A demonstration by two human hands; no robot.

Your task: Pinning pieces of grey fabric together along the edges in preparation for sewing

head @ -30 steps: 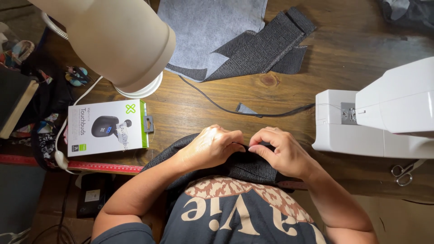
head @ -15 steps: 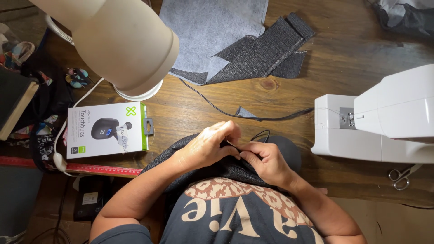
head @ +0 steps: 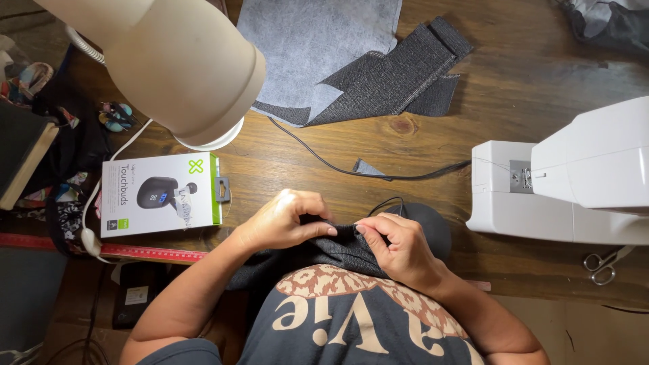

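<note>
A dark grey piece of fabric (head: 338,251) lies bunched at the near edge of the wooden table (head: 541,88), against my body. My left hand (head: 284,220) pinches its top edge from the left. My right hand (head: 395,247) pinches the same edge from the right, so the fingertips of both hands almost meet. A thin black thread loop (head: 389,201) rises just above my right hand. Part of the fabric is hidden under my hands and shirt.
A white sewing machine (head: 574,182) stands at the right, with small scissors (head: 602,263) in front of it. A cream desk lamp (head: 169,61) hangs over the left. A white and green earbud box (head: 162,195), a red ruler (head: 135,251), grey fabric pieces (head: 351,61) and a black cable (head: 324,159) lie around.
My hands have shifted along the fabric edge and closed toward each other. The right hand now lies lower and further right than a second ago.
</note>
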